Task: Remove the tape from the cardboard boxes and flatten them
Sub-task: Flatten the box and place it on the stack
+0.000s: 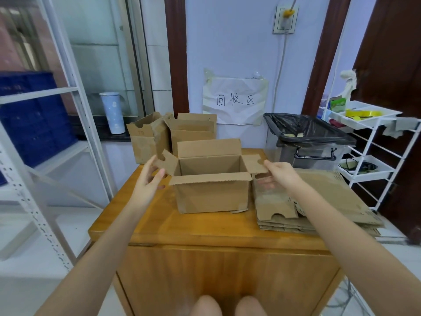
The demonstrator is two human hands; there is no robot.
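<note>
- The open cardboard box (pixel 210 192) stands upright in the middle of my wooden bench (pixel 193 226), its four top flaps spread outward and its inside bare.
- My left hand (pixel 149 179) is at the box's left side flap (pixel 166 164), fingers loosely extended, thumb and fingertips just at the flap's notched edge; I cannot tell whether they actually pinch it.
- My right hand (pixel 281 173) is at the right side flap (pixel 256 164), thumb on top of its outer edge and fingers underneath, so it looks like a light pinch on the flap.
- The two hands are well apart, one on each side of the box.
- The far flap stands up behind the opening; the near flap folds out toward me.
- Just right of the box lies a stack of flattened cardboard (pixel 307 201), partly under my right forearm and reaching to the bench's right edge.
- Behind the box, at the back of the bench, stand two more opened boxes: one on the left (pixel 147 139) and one beside it (pixel 193 131), touching or nearly so.
- At the back right sits a bin lined with a black bag (pixel 307 133).
- On the wall behind hangs a crumpled paper sign (pixel 234 100) with handwritten characters.
- A white rack with trays (pixel 364 142) stands to the right of the bench; a white metal shelf (pixel 45 124) with a blue crate (pixel 34 117) stands to the left.
- A pale tumbler (pixel 112 112) rests on the ledge behind.
</note>
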